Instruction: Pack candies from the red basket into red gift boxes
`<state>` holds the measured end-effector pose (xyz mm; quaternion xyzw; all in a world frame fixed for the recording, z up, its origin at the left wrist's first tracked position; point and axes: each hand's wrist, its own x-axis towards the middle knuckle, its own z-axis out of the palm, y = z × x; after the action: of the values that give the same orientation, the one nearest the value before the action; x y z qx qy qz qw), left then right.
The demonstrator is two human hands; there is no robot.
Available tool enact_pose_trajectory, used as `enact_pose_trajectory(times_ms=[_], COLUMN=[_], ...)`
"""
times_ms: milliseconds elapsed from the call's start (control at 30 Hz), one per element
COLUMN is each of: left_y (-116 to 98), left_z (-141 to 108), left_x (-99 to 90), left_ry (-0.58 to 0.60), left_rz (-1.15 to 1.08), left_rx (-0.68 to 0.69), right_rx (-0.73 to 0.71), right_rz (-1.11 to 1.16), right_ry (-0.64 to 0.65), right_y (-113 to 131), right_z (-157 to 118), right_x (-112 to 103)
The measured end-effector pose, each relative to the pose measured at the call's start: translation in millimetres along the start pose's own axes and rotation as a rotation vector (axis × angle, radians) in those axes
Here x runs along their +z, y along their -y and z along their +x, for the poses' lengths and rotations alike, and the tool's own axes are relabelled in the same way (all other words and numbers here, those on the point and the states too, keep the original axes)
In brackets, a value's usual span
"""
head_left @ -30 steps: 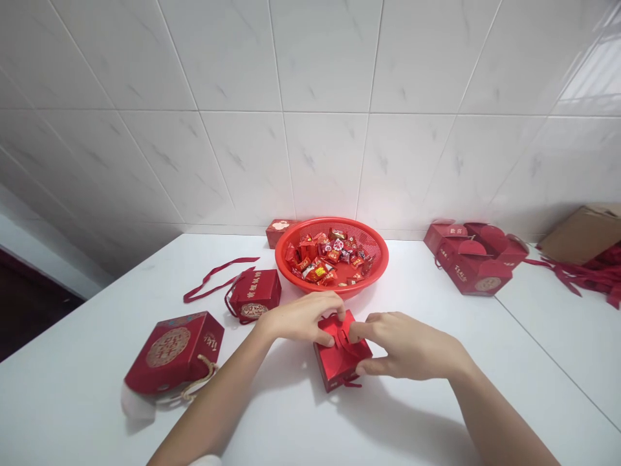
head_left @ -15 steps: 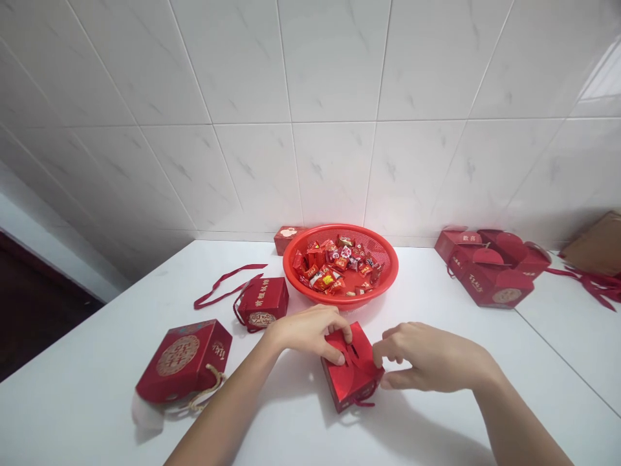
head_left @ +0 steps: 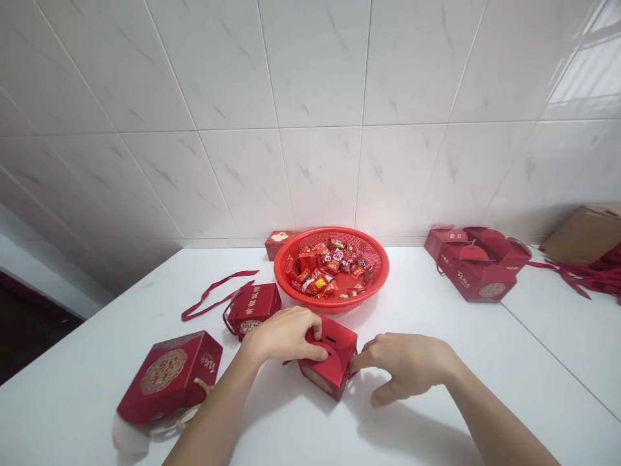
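A small red box (head_left: 334, 362) with slots in its top flaps stands on the white table, between my hands. My left hand (head_left: 291, 335) pinches the top flaps of this box with thumb and fingers. On the other side, my right hand (head_left: 395, 366) touches the box's right edge with its forefinger, its thumb held apart below. Part of a dark red ribbon shows at the left side of the box, under my left hand. Just behind stands a red perforated basket (head_left: 383, 285) with wrapped candies (head_left: 320, 281) in it.
Left lie a large red box (head_left: 165, 375) with a cord, a smaller red box (head_left: 255, 307) and a loose ribbon (head_left: 208, 298). Another small box (head_left: 278, 244) is behind the basket. Back right are several open red boxes (head_left: 485, 278), ribbons (head_left: 599, 275) and a cardboard box (head_left: 585, 236).
The box between my hands has turned, so its patterned side now faces front. My right thumb has moved away from it. The whole view has shifted slightly.
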<state>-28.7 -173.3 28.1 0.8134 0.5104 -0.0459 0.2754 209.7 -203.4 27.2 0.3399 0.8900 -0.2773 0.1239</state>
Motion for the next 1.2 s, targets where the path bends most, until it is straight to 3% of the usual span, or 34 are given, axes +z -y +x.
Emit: enact_pose_trajectory(times_ms=[233, 400, 533, 733, 833, 967, 1200], left_y=[13, 28, 29, 21, 22, 23, 13], left_z=[5, 8, 6, 5, 5, 1, -22], left_x=[-9.1, -12.5, -13.6, -12.8, -12.0, -15.8, -34.5], left_ry=[0.125, 0.173, 0.101, -0.046, -0.088, -0.121, -0.262], left_rz=[-0.065, -0.171, -0.233, -0.552, -0.525, -0.468, -0.741], left_rx=[0.083, 0.131, 0.13, 0.003, 0.041, 0.104, 0.156], right_rx=[0.001, -0.028, -0.075, -0.077, -0.109, -0.019, 0.036], right_rz=[-0.059, -0.043, 0.023, 0.054, 0.1, 0.078, -0.011], right_ry=[0.019, -0.089, -0.085, -0.057, -0.053, -0.023, -0.021], right_y=[-5, -10, -10, -9, -10, -10, -10], right_z=[22, 18, 10, 9, 10, 17, 37], right_x=[11, 4, -2, 0, 0, 5, 17])
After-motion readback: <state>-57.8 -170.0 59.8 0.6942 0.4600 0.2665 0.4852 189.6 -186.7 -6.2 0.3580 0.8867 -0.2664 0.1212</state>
